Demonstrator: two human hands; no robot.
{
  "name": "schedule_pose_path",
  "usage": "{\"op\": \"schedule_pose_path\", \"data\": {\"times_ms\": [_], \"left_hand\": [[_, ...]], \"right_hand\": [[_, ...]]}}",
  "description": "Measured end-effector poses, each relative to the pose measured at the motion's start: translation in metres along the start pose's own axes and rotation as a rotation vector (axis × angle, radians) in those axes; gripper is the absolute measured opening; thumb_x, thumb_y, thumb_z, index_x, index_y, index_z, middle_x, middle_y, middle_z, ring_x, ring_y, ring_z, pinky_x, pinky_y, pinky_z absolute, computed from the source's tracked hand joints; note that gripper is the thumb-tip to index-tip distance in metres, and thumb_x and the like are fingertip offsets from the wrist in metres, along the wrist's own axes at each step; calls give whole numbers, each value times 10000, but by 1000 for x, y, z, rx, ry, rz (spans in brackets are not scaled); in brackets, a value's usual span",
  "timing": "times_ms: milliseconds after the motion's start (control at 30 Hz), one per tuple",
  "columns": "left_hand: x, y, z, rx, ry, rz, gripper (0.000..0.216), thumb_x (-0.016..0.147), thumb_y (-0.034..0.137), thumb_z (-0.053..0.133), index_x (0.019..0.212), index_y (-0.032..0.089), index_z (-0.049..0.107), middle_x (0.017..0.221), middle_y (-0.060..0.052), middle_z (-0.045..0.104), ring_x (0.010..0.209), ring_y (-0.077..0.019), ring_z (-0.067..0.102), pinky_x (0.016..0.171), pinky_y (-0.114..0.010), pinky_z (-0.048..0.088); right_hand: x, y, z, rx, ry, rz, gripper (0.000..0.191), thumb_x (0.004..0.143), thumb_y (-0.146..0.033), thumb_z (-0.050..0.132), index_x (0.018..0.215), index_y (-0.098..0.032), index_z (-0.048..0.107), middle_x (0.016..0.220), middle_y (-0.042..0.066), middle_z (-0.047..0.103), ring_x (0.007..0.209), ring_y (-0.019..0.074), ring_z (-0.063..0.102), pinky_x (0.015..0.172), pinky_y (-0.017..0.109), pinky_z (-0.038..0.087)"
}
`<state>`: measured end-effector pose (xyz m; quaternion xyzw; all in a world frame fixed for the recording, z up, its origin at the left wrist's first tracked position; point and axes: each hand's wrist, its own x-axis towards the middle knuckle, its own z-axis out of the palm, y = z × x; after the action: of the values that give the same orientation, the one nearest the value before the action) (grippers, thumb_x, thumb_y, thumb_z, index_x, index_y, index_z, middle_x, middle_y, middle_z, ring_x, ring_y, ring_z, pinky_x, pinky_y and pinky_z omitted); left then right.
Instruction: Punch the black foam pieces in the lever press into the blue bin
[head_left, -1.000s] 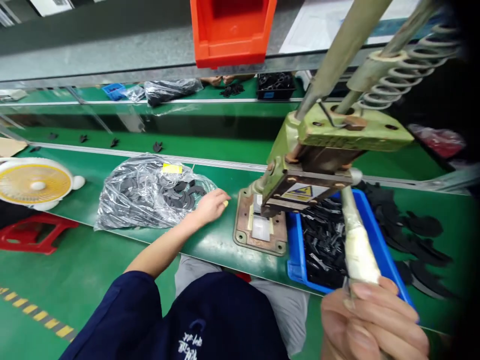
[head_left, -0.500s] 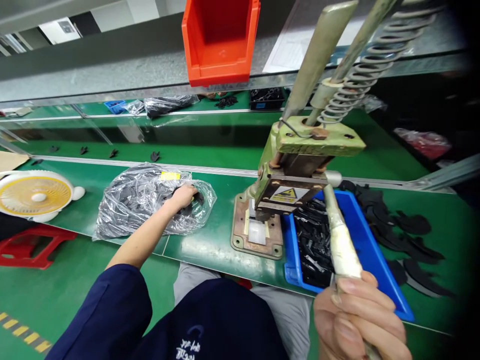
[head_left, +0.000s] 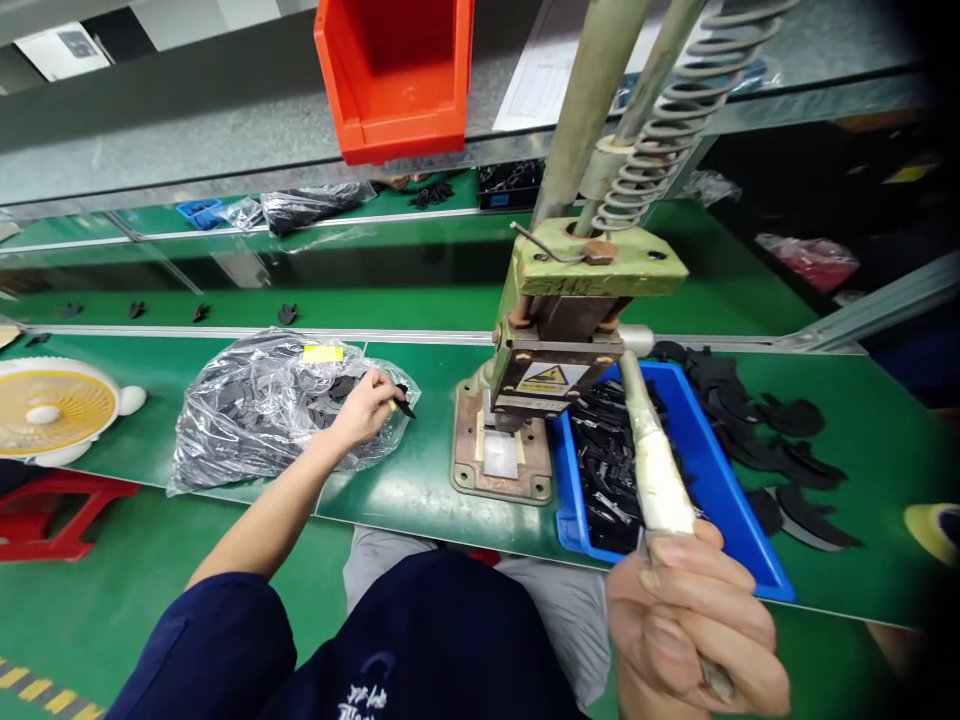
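Observation:
Pinched in the fingers of my left hand [head_left: 365, 408] is a small black part [head_left: 404, 401], held over the mouth of a clear plastic bag [head_left: 247, 420] full of similar dark pieces. My right hand [head_left: 694, 620] is wrapped round the taped lever handle [head_left: 660, 470] of a green hand press [head_left: 570, 330]. Under the press head, a pale block [head_left: 499, 453] sits on the metal base [head_left: 465, 470], partly hidden by the head.
A blue bin [head_left: 720, 480] of black parts stands right of the press, with loose black curved pieces [head_left: 795, 460] beyond it. An orange bin [head_left: 405, 100] is on the shelf above. A yellow-and-white fan [head_left: 45, 410] lies at the left. Small dark parts [head_left: 287, 314] line the back strip.
My left hand has lifted slightly out of the bag's mouth with a black part in its fingers. My right hand stays on the lever; the whole view has shifted a little.

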<state>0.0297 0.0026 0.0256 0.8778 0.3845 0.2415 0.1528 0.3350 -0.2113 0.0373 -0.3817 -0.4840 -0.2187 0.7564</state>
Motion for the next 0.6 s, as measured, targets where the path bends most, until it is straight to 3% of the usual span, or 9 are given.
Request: {"op": "schedule_pose_path", "data": {"times_ms": [200, 367, 467, 600], "left_hand": [[-18, 42, 30, -239, -79, -169, 256, 964, 336, 500, 1063, 200, 692, 919, -51, 672, 842, -168, 631, 818, -286, 509], [-21, 58, 53, -736, -95, -428, 358, 896, 470, 599, 1086, 171, 647, 771, -36, 686, 638, -145, 652, 632, -260, 537], [-16, 69, 62, -918, -103, -492, 410, 822, 472, 691, 1074, 150, 663, 851, -60, 709, 697, -160, 701, 677, -271, 564], [-2, 80, 73, -978, -67, -574, 363, 776, 440, 719, 980, 142, 683, 891, -41, 693, 627, -129, 690, 625, -240, 540]], "right_hand": [[1, 1, 0, 47, -24, -34, 308, 830, -211, 617, 585, -223, 430, 638, -31, 621, 652, 170, 623, 747, 476, 562], [0, -1, -8, 47, -97, 14, 256, 837, -181, 588, 620, -214, 456, 676, -29, 618, 708, 169, 634, 826, 482, 577], [-2, -3, -14, 33, -166, 48, 217, 848, -197, 588, 656, -222, 488, 713, -25, 623, 755, 188, 638, 852, 521, 571], [-1, -4, -18, 38, -208, 58, 200, 861, -205, 589, 681, -228, 504, 740, -27, 631, 791, 190, 644, 883, 519, 559]]}}
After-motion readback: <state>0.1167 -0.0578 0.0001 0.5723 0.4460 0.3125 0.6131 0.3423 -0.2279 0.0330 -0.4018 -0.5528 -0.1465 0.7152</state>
